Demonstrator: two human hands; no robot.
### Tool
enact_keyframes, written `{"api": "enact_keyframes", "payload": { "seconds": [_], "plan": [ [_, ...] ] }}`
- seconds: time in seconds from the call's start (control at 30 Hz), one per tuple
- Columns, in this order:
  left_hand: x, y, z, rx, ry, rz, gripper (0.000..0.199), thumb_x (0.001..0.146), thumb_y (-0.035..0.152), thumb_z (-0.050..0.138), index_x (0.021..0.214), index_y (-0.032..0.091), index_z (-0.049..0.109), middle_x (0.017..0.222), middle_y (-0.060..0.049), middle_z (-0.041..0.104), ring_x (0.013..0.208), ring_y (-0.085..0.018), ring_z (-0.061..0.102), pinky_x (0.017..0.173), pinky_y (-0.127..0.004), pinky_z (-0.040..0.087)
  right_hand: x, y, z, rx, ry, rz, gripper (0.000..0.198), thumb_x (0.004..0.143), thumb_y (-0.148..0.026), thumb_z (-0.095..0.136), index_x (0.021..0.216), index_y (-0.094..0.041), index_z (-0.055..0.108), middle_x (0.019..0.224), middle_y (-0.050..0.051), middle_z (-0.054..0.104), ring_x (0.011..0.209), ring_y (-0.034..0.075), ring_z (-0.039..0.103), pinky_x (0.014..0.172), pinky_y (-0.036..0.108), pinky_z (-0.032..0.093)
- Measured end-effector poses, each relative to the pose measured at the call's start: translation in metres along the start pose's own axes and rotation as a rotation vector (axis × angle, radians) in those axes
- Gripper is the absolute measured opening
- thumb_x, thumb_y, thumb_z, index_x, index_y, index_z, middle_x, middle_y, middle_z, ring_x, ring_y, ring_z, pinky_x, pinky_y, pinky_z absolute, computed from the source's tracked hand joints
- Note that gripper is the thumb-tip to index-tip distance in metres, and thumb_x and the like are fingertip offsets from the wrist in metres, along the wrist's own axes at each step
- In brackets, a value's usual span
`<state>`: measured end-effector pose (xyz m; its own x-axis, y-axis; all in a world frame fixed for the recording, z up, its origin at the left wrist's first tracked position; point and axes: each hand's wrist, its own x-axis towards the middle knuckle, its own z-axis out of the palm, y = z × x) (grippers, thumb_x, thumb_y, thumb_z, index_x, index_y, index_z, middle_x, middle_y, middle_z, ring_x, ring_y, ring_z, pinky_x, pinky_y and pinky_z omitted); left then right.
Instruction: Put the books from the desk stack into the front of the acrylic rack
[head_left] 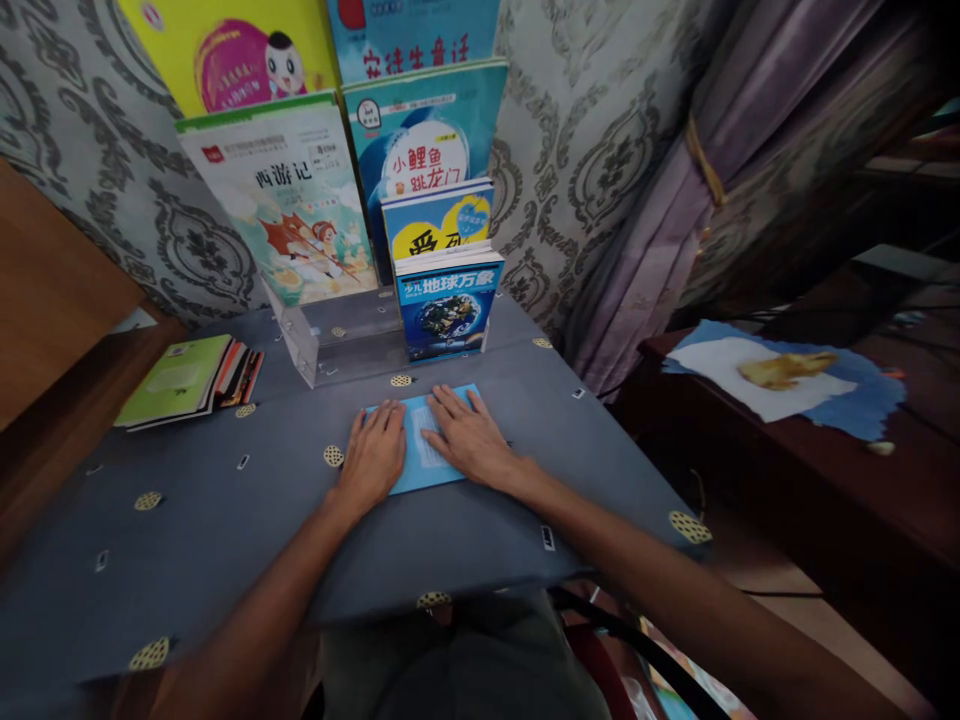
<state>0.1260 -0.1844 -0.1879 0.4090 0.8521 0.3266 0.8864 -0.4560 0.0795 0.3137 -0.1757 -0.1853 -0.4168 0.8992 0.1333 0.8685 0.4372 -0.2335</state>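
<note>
A light-blue book lies flat on the desk in front of me, with a pale printed panel on its upper face. My left hand rests flat on its left side, fingers stretched out and pointing away from me. On the right side of the cover lies my right hand, its fingers spread. Neither hand grips anything. Just beyond them a small dark-blue book with a globe on its cover stands upright in a clear acrylic stand.
More books stand behind, including a white-covered one and a teal one. A stack of books lies at the desk's left. Patterned wallpaper backs the desk. Right of a curtain, a dark-red table holds a blue cloth.
</note>
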Motion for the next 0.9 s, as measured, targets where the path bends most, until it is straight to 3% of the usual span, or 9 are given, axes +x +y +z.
{"api": "enact_keyframes", "payload": {
  "seconds": [0.2,0.47,0.63,0.77,0.9],
  "plan": [
    [-0.001,0.003,-0.003,0.003,-0.018,-0.017,0.038,0.099,0.018,0.038,0.133,0.014,0.055,0.14,-0.014,0.06,0.135,-0.026,0.052,0.114,-0.049,0.037,-0.011,0.013,-0.006,-0.047,-0.02,0.088,0.059,0.103,-0.042,0.034,0.15,-0.007,0.041,0.159,0.019,0.036,0.15,0.031,0.029,0.119,0.059,0.027],
    [-0.008,0.0,-0.014,0.141,-0.104,-0.154,0.043,0.102,0.027,0.036,0.137,0.008,0.052,0.143,-0.021,0.056,0.139,-0.031,0.047,0.112,-0.055,0.037,-0.011,0.01,-0.007,-0.063,-0.024,0.105,0.059,0.103,-0.043,0.034,0.151,-0.009,0.041,0.16,0.018,0.034,0.15,0.029,0.029,0.12,0.055,0.027],
    [-0.011,-0.002,-0.012,0.123,-0.091,-0.162,0.043,0.102,0.028,0.035,0.137,0.009,0.053,0.145,-0.021,0.054,0.141,-0.03,0.045,0.111,-0.054,0.038,-0.011,0.012,-0.006,-0.045,-0.005,0.095,0.06,0.104,-0.043,0.029,0.15,-0.007,0.04,0.159,0.02,0.033,0.15,0.031,0.029,0.118,0.06,0.027],
    [-0.011,-0.005,-0.011,0.068,-0.046,-0.154,0.04,0.1,0.028,0.041,0.134,0.011,0.056,0.142,-0.019,0.058,0.136,-0.031,0.05,0.108,-0.052,0.042,-0.015,0.005,-0.006,-0.057,0.031,0.04,0.056,0.104,-0.038,0.029,0.148,-0.006,0.044,0.156,0.023,0.039,0.147,0.034,0.034,0.117,0.066,0.023],
    [-0.007,-0.017,-0.012,-0.019,-0.017,-0.139,0.038,0.098,0.025,0.044,0.131,0.012,0.058,0.133,-0.018,0.064,0.126,-0.03,0.059,0.102,-0.049,0.048,-0.023,-0.022,-0.001,-0.013,0.011,-0.145,0.052,0.104,-0.037,0.036,0.147,-0.011,0.047,0.154,0.02,0.043,0.147,0.03,0.035,0.12,0.058,0.027]
  ]
}}
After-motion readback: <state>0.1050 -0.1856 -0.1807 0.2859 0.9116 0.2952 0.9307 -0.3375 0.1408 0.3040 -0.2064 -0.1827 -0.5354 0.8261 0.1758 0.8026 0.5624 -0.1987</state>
